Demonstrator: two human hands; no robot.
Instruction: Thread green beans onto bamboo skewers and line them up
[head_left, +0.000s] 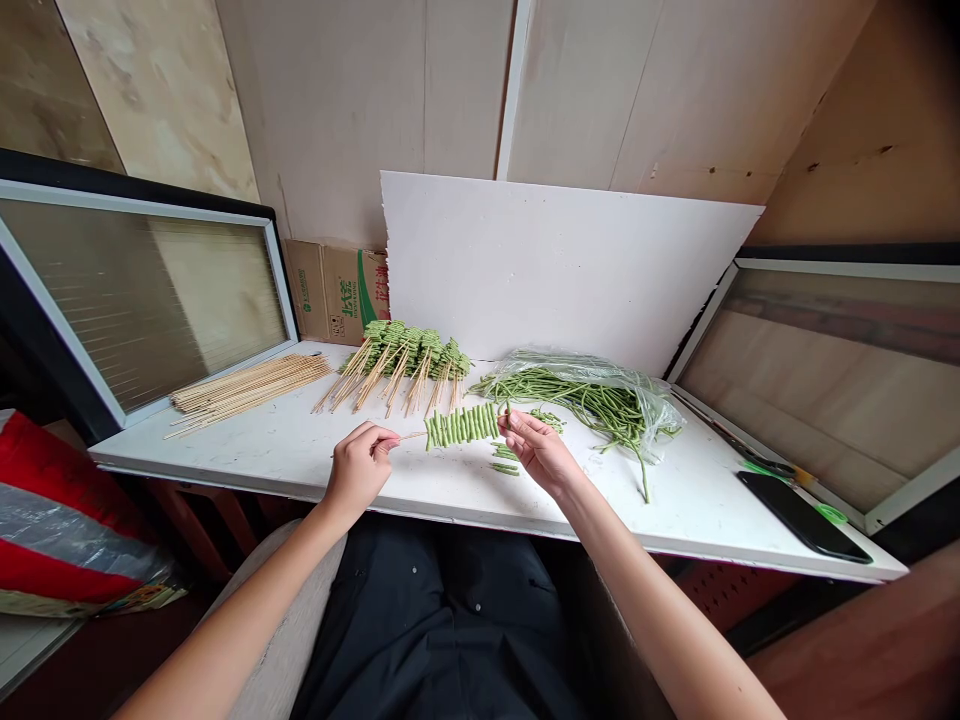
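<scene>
My left hand (361,466) pinches the bare end of a thin bamboo skewer (412,435). Along the skewer sits a row of cut green bean pieces (461,426), packed side by side and standing crosswise to it. At the row's far end my right hand (536,448) is closed in a pinch on one green bean piece (507,410) by the skewer's tip. A few loose cut pieces (505,468) lie on the white table just below the row. More cut pieces (547,419) lie behind my right hand, partly hidden by it.
Finished bean skewers (409,355) are piled at the back, beside a cardboard box (330,290). Bare skewers (247,388) lie at left. Long green beans (577,392) spill from a clear plastic bag (649,400). A black phone (802,515) and scissors (757,460) lie at right.
</scene>
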